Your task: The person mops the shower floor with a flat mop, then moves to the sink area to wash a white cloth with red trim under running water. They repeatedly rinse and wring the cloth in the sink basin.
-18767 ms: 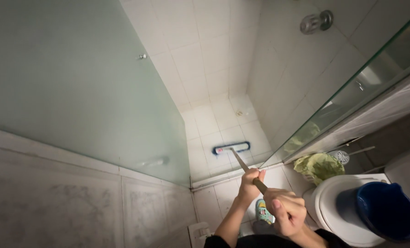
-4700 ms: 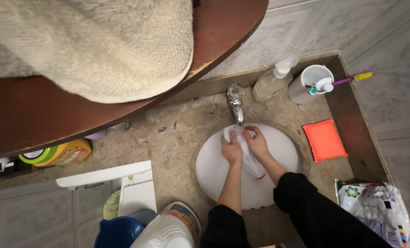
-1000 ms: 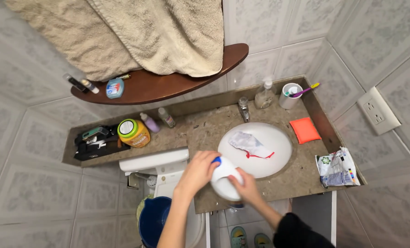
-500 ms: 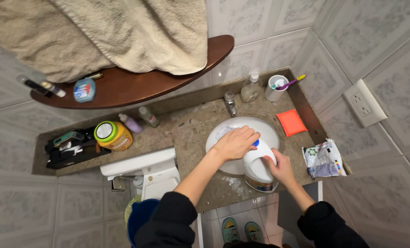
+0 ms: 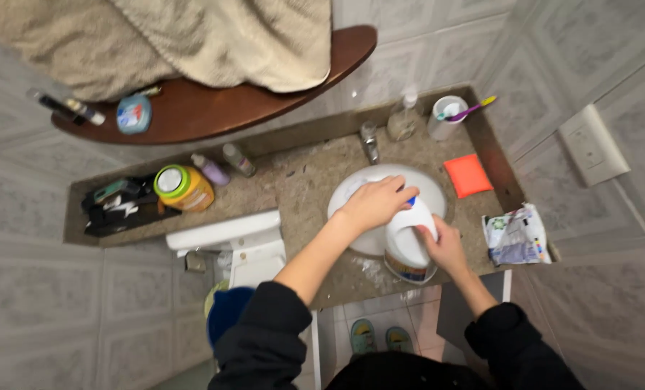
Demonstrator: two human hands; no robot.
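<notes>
The white jug (image 5: 409, 242) with its blue cap (image 5: 411, 201) stood upright on the stone counter (image 5: 301, 195), at the near rim of the white sink (image 5: 380, 180), partly over the basin's edge. My left hand (image 5: 373, 204) was cupped over the top of the jug, fingers curled down around the cap. My right hand (image 5: 444, 244) gripped the jug's side by the handle, on the side away from the toilet tank (image 5: 225, 232). I cannot tell whether the cap was on tight or loose under my palm.

Behind the sink stood the chrome tap (image 5: 369, 141); beside it, farther from the toilet tank, were a clear pump bottle (image 5: 403, 119) and a white cup (image 5: 447, 117) with a purple toothbrush (image 5: 474, 109) sticking out. An orange sponge (image 5: 467, 175) lay flat just beside the sink, on that same side, and a crumpled printed bag (image 5: 514, 235) sat near the counter's front corner beyond my right hand. On the sink's other side, well apart from it, were two small bottles (image 5: 225, 162) and a yellow tub with a green lid (image 5: 183, 186). Above the sink, a brown shelf (image 5: 221, 108) carried a beige towel (image 5: 214, 36).
</notes>
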